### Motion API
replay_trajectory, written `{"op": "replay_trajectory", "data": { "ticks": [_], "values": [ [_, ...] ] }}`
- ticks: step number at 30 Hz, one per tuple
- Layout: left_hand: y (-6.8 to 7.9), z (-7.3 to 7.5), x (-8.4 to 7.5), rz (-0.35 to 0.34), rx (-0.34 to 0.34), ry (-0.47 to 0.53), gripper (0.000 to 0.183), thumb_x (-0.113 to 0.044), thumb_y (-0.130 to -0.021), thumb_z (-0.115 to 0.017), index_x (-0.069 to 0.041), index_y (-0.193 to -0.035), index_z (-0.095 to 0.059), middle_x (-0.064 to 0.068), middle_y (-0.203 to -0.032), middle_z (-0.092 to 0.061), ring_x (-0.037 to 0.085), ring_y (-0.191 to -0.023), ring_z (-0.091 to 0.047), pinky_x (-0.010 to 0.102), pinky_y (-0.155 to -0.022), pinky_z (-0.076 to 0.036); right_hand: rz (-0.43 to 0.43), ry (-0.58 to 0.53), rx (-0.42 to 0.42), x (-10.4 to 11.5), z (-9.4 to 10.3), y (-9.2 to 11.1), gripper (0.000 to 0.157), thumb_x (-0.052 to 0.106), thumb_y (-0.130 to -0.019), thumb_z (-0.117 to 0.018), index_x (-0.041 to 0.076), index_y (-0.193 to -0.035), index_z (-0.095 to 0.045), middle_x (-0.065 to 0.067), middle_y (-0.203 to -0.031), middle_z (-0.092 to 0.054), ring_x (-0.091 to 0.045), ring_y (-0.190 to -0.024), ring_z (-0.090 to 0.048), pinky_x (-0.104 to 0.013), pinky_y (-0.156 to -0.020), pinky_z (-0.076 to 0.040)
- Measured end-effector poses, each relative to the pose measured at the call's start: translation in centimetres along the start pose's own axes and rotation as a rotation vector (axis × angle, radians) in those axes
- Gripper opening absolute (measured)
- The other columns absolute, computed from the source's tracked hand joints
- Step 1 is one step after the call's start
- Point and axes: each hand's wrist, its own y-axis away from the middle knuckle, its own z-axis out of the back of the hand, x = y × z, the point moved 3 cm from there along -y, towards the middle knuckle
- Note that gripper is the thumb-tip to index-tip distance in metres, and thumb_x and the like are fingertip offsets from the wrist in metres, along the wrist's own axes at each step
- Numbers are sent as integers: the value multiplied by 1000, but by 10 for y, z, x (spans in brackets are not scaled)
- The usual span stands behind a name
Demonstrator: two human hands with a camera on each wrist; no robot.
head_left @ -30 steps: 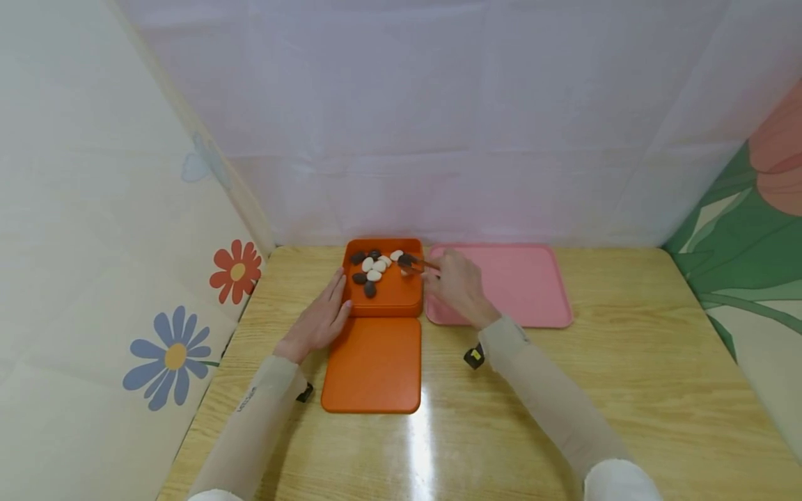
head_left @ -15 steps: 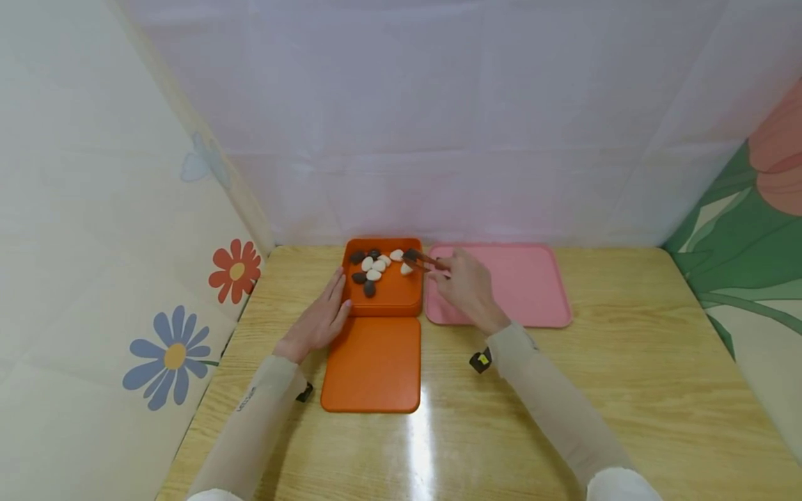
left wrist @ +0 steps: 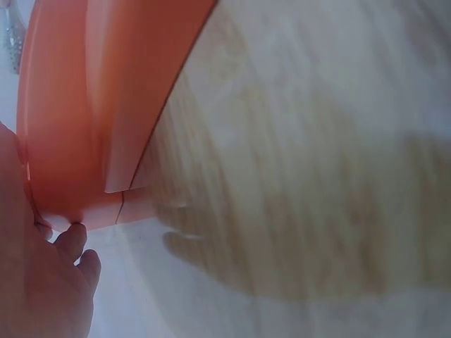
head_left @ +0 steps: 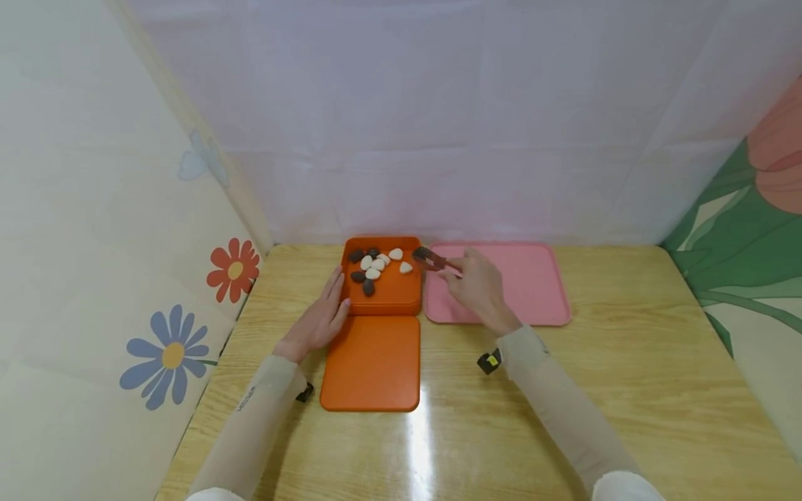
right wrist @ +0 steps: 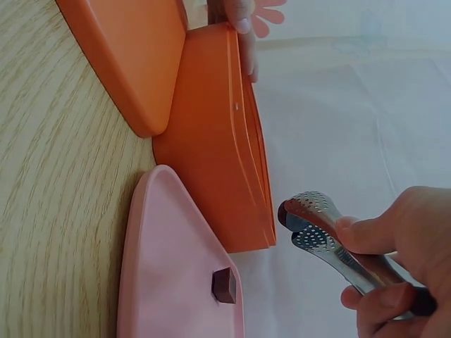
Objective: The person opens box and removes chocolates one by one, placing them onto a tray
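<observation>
In the head view my right hand (head_left: 479, 285) holds perforated metal tongs (head_left: 432, 260) over the gap between the orange box (head_left: 401, 296) and the pink tray (head_left: 520, 285). The right wrist view shows a dark pebble (right wrist: 285, 214) pinched between the tong tips, higher than the box rim. Inside the box lie several white pebbles (head_left: 374, 274) and several dark pebbles (head_left: 369, 287). My left hand (head_left: 318, 316) rests along the box's left side, fingers straight and thumb near the front corner. In the left wrist view its fingers (left wrist: 72, 239) touch the orange wall.
An orange lid (head_left: 372, 365) lies on the wooden table (head_left: 601, 376) directly in front of the box. On the pink tray sits a small dark brown piece (right wrist: 224, 285), seen in the right wrist view. A pale cloth backdrop (head_left: 438, 139) rises right behind the table.
My right hand has drawn the tongs up and right, from over the pebbles to past the box's right rim. A white pebble beneath them now shows fully. The left hand has stayed put.
</observation>
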Motion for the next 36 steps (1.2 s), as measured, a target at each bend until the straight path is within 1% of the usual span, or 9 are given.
{"op": "replay_trajectory", "data": {
  "ticks": [4,12,19,24,30,36],
  "values": [
    [-1,-1,2,1,-1,-5,69,-33,-119,-34,-2,-172,-3,10,-181,9,36,-166,-13,57,-129,-28,-14,-7,3,-5,1,0,37,36,-98,-79,11,-126,-81,-4,-85,-55,-19,-69,-45,-33,-57,-40],
    [0,-1,1,-15,-7,8,68,-29,-118,-36,0,-171,-3,12,-181,8,37,-166,-13,58,-129,-27,-36,17,-5,-15,2,2,35,36,-98,-79,15,-127,-81,-5,-85,-55,-20,-70,-46,-33,-57,-41],
    [1,-2,1,-14,-16,11,68,-29,-118,-35,0,-171,-4,11,-181,7,37,-165,-15,58,-129,-27,-58,29,-10,-26,3,3,36,36,-98,-80,15,-127,-81,-5,-85,-56,-21,-69,-48,-35,-56,-42],
    [0,-2,0,-20,-29,9,67,-28,-118,-36,1,-171,-5,12,-181,6,37,-165,-16,58,-129,-28,-86,46,-18,-34,4,3,36,37,-97,-80,16,-127,-81,-5,-87,-57,-22,-71,-49,-35,-59,-43],
    [-1,-1,0,-14,-16,13,68,-30,-119,-35,0,-171,-4,10,-181,8,37,-165,-16,57,-129,-27,-98,41,-29,-42,6,4,34,36,-97,-80,16,-124,-82,-6,-87,-57,-23,-72,-50,-37,-59,-42],
    [-1,0,-1,-13,-12,8,68,-30,-118,-36,1,-171,-4,11,-181,7,38,-165,-17,58,-129,-28,-113,39,-22,-51,7,3,34,36,-98,-79,14,-124,-82,-7,-89,-59,-23,-74,-50,-35,-59,-42]
  ]
}}
